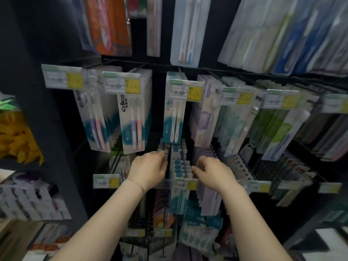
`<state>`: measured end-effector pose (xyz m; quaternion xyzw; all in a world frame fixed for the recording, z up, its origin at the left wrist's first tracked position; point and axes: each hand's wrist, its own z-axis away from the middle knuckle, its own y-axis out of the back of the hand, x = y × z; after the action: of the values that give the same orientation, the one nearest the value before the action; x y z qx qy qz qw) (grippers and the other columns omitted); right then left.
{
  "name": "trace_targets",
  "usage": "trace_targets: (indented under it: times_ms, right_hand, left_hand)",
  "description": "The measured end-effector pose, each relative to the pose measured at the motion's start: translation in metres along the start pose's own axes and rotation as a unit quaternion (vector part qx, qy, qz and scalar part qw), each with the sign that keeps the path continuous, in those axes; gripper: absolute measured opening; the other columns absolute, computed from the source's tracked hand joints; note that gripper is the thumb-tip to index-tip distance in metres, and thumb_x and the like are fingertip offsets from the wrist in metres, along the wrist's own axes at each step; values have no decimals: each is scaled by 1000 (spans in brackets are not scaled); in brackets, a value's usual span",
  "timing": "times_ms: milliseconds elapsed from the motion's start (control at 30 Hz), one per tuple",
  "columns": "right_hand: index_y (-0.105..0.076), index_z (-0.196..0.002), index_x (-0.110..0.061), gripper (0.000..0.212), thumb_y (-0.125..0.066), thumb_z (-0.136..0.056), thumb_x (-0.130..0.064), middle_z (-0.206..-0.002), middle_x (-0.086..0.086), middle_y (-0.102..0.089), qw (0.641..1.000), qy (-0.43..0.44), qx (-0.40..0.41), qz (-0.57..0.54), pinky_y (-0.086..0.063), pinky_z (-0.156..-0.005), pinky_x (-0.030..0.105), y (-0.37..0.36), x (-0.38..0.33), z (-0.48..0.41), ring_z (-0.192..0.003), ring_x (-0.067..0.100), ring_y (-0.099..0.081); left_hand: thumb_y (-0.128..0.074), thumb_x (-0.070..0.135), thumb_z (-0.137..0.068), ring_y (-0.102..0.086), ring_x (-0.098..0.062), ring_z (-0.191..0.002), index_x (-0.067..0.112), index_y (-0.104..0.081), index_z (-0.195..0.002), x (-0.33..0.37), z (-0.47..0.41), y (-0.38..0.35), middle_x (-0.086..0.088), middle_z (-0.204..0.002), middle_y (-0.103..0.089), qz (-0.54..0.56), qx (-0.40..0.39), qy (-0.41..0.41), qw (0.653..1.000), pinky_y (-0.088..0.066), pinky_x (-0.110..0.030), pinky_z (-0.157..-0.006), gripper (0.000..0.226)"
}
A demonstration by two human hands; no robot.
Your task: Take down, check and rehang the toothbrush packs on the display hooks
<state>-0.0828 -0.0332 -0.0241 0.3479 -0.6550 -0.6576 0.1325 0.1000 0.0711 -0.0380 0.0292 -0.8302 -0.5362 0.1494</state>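
Those thin white-and-teal card toothbrush packs [179, 167] hang on the lower black wire hook [184, 162]. The left hand [149, 171] pinches their tops; the right hand [211, 171] is curled beside them, grip unclear. They look light and bendy, so I'd hold near the hang-hole.

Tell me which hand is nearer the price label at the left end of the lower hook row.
Left. The left hand is just right of the price label, slightly higher; the right hand is farther right, past the row of teal packs.

Blurred, illegible price tags [122, 85]
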Motion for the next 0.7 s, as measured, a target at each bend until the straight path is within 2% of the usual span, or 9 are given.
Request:
trace_targets:
  times_ms: [167, 333, 500, 700]
  right_hand:
    - [-57, -98, -19, 30, -46, -96, -47, -94, 0, -62, 999, -18, 27, 5, -51, -69, 33, 11, -1, -5, -87, 21, -59]
    - [-58, -106, -17, 33, -46, -96, -46, -105, 1, -61, 999, -25, 45, 3, -48, -68, 32, 21, 4, -14, -95, 21, -59]
    - [-53, -104, -14, 31, -47, -96, -43, -106, 5, -56, 996, -35, 80, -15, -51, -74, 37, 32, 5, -31, -96, 26, -58]
    - [-46, -128, -19, 39, -49, -94, -37, -123, 4, -51, 989, -65, 123, -59, -51, -83, 42, 41, 11, -50, -106, 28, -56]
  left_hand:
    - [-42, 36, -97, -60, -20, -86, 21, -53, -104, 7, -20, 12, 3, -96, -59, 1, -9, -23, 1000, -47, -33, -68, 19]
    - [-42, 33, -98, -58, -20, -86, 21, -54, -109, 15, -40, 21, 3, -98, -58, 19, -18, -22, 999, -47, -33, -70, 20]
    - [-43, 35, -98, -58, -20, -93, 22, -53, -114, 29, -62, 25, 3, -110, -59, 53, -26, -11, 998, -51, -34, -71, 23]
    - [-50, 34, -96, -57, -18, -101, 20, -50, -125, 41, -90, 18, 0, -124, -55, 144, -35, -3, 989, -53, -39, -84, 32]
